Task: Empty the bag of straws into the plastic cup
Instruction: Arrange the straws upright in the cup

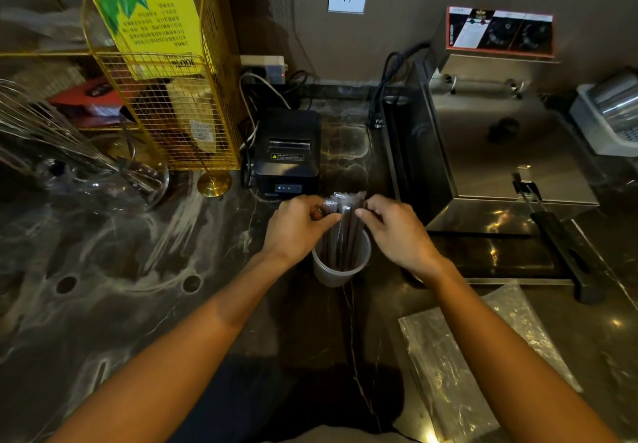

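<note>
Centre frame: I see a bundle of dark, clear-wrapped straws (341, 232) standing upright in a translucent round plastic cup (340, 270) on the dark marbled counter (138, 304). My left hand (297, 228) pinches the bundle's left side, grip pressed on the wrappers; my right hand (397, 232) pinches its right side. Lower right, a crinkled clear plastic bag (459, 356) lies flat, apart from the cup.

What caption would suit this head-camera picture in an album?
Both hands, left hand and right hand, settle wrapped straws upright in the plastic cup; the emptied bag lies nearby.
</note>
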The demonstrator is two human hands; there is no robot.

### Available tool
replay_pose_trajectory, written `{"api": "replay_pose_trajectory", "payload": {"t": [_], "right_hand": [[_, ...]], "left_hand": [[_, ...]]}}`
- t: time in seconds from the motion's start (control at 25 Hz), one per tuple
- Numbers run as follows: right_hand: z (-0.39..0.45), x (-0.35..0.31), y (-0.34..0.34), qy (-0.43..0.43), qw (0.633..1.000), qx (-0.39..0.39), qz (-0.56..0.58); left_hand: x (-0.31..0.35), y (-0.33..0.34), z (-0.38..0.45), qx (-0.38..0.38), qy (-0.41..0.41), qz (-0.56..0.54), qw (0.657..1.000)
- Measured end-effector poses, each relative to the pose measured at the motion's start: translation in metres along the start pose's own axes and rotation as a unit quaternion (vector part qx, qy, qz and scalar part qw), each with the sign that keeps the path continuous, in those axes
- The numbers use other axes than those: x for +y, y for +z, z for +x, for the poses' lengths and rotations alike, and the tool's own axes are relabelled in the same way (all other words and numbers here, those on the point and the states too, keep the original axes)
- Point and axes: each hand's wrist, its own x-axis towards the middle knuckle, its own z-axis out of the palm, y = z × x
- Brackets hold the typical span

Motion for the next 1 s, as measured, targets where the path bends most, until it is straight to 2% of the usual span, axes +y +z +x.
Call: {"api": "replay_pose_trajectory", "payload": {"t": [0.08,0.2,0.52,0.76,0.92,1.0], "right_hand": [[0.006,-0.004,-0.011,-0.017,0.999,-0.009,-0.031],[0.007,-0.007,-0.008,-0.02,0.996,-0.064,-0.059],[-0.004,0.014,0.007,0.028,0.993,-0.114,0.006],[-0.003,0.016,0.028,0.031,0.998,-0.05,-0.011],[-0.006,0.022,0.024,0.036,0.997,-0.062,0.018],[-0.013,0.026,0.02,0.051,0.993,-0.088,0.058]], "left_hand": [[0.002,-0.002,0.001,-0.016,0.0,0.009,1.0],[0.0,-0.005,0.001,-0.047,-0.01,-0.011,0.999],[-0.012,-0.006,-0.011,-0.073,-0.028,-0.069,0.995],[-0.015,0.003,-0.008,-0.054,-0.037,-0.04,0.997],[-0.022,0.0,-0.013,-0.081,-0.062,-0.049,0.994],[-0.025,-0.004,-0.017,-0.117,-0.077,-0.052,0.989]]}}
